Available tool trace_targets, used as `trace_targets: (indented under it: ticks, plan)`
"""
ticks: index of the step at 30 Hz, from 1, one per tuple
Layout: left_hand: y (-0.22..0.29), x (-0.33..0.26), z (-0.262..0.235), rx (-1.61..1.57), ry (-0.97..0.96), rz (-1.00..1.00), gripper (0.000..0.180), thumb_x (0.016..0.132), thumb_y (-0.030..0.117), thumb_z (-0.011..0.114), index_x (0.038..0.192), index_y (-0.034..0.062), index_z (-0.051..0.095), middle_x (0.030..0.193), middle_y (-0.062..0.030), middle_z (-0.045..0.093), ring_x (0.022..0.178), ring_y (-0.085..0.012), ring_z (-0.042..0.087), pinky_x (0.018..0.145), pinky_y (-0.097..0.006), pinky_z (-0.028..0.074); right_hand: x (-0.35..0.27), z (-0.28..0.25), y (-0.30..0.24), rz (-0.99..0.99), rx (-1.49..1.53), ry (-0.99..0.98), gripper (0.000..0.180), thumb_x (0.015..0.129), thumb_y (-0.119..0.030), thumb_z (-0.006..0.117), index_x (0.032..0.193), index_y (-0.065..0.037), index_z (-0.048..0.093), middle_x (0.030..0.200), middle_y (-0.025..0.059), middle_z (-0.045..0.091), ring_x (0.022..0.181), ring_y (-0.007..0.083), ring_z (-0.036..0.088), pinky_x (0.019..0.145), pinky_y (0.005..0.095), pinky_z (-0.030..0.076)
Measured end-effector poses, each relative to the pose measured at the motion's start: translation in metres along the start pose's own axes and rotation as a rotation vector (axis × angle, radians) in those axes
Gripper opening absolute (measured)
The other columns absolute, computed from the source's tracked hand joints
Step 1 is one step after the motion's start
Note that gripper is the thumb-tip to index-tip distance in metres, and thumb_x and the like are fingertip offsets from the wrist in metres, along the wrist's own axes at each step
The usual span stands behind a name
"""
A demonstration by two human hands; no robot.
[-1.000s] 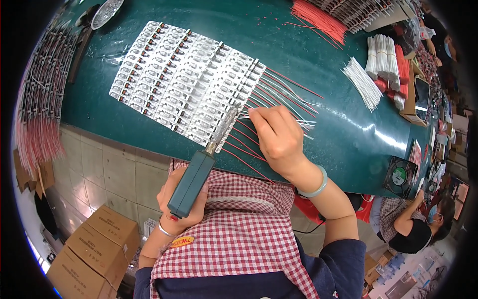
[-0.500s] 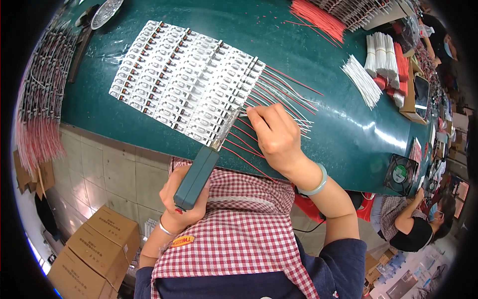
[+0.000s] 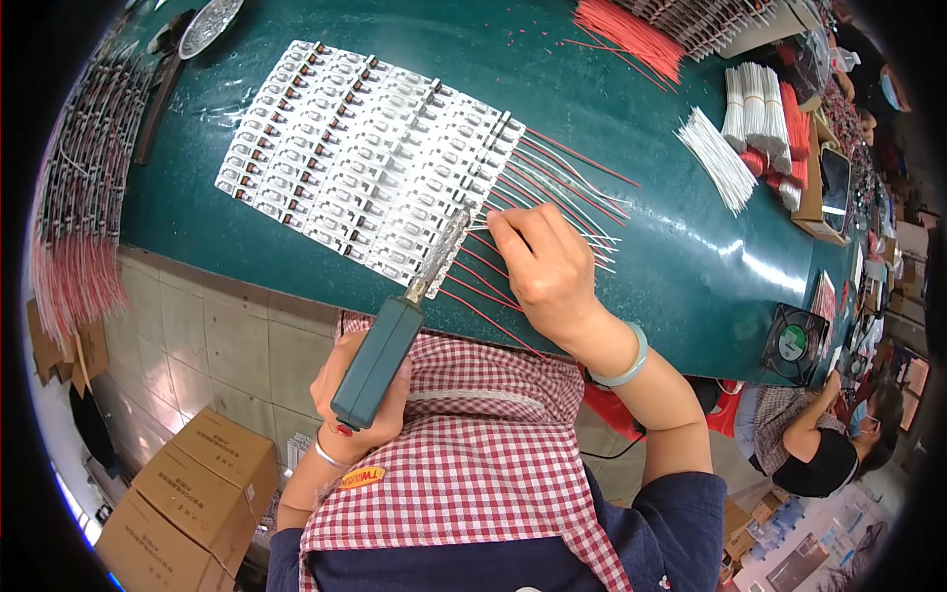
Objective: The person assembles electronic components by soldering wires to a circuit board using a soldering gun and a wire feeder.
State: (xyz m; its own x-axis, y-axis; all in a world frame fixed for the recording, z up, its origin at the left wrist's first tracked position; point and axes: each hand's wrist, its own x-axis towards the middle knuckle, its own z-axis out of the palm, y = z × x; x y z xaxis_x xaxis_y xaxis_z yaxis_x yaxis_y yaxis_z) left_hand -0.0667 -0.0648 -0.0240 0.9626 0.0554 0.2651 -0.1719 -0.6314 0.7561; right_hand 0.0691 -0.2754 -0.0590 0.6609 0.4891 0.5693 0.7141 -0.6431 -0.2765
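Note:
My left hand (image 3: pixel 333 380) is wrapped round the dark green handle of a soldering iron (image 3: pixel 380 360). Its long metal tip lies over the right edge of a white panel of circuit boards (image 3: pixel 365 158), which carries rows of small parts. Close by, my right hand (image 3: pixel 547 271) pinches a white wire (image 3: pixel 478 228) at that same edge. Red and white wires (image 3: pixel 567 187) fan out rightward from the panel, some passing under my right hand. Whether the tip touches a joint is too small to tell.
Loose white wires (image 3: pixel 717 158) and bundled ones (image 3: pixel 760 113) lie at the right, red wires (image 3: pixel 631 39) at the back. Wired boards (image 3: pixel 94 168) hang at the left. A small fan (image 3: pixel 794 342) stands near the right edge. Cartons (image 3: pixel 187 493) sit below; a co-worker (image 3: pixel 814 439) sits at the right.
The soldering iron and my left hand have shifted slightly left and toward me, drawing the tip back along the panel's edge. My right hand has barely moved.

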Motion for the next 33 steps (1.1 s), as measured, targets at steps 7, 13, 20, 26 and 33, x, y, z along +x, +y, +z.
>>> trace_targets:
  ticks: [7, 13, 20, 26, 33]
  plan:
    - [-0.001, 0.001, 0.002, 0.001, 0.004, -0.001, 0.022, 0.074, -0.001, 0.076, 0.095, -0.0053, 0.070, 0.097, -0.0185, 0.069, 0.077, -0.0304, 0.072, 0.066, -0.033, 0.057, 0.001, -0.004, 0.003, 0.037, 0.038, 0.023, 0.028, 0.069, 0.004, 0.072, 0.096, 0.001, 0.069, 0.089, 0.0071, 0.066, 0.076, 0.0219, 0.062, 0.060, 0.0316, 0.051]
    - [-0.002, 0.007, 0.005, -0.008, -0.013, 0.011, 0.024, 0.073, -0.002, 0.077, 0.095, -0.0055, 0.070, 0.097, -0.0178, 0.069, 0.077, -0.0293, 0.071, 0.067, -0.032, 0.057, 0.002, -0.004, 0.008, 0.051, 0.009, -0.019, 0.027, 0.069, 0.004, 0.071, 0.095, -0.001, 0.070, 0.089, 0.0067, 0.066, 0.078, 0.0222, 0.063, 0.063, 0.0329, 0.052]
    - [-0.005, 0.009, 0.011, -0.039, -0.037, -0.002, 0.029, 0.070, -0.005, 0.076, 0.098, -0.0067, 0.067, 0.097, -0.0164, 0.070, 0.079, -0.0264, 0.071, 0.069, -0.030, 0.056, 0.004, -0.003, 0.008, 0.007, -0.046, -0.028, 0.027, 0.069, 0.000, 0.068, 0.096, -0.001, 0.070, 0.088, 0.0067, 0.065, 0.079, 0.0226, 0.062, 0.065, 0.0332, 0.052]
    - [-0.008, 0.008, 0.014, -0.067, -0.035, 0.012, 0.032, 0.068, -0.007, 0.073, 0.099, -0.0069, 0.066, 0.096, -0.0166, 0.069, 0.080, -0.0276, 0.071, 0.071, -0.030, 0.055, 0.005, -0.002, 0.008, -0.007, -0.078, -0.063, 0.029, 0.071, -0.004, 0.067, 0.099, -0.001, 0.070, 0.089, 0.0064, 0.063, 0.079, 0.0224, 0.061, 0.064, 0.0328, 0.051]
    - [-0.005, 0.004, 0.013, -0.018, -0.003, -0.001, 0.029, 0.069, -0.006, 0.072, 0.098, -0.0064, 0.066, 0.095, -0.0170, 0.069, 0.077, -0.0284, 0.070, 0.069, -0.031, 0.055, 0.002, -0.001, 0.008, -0.021, -0.075, -0.083, 0.026, 0.074, -0.008, 0.065, 0.098, 0.003, 0.069, 0.092, 0.0086, 0.061, 0.083, 0.0230, 0.058, 0.067, 0.0333, 0.048]
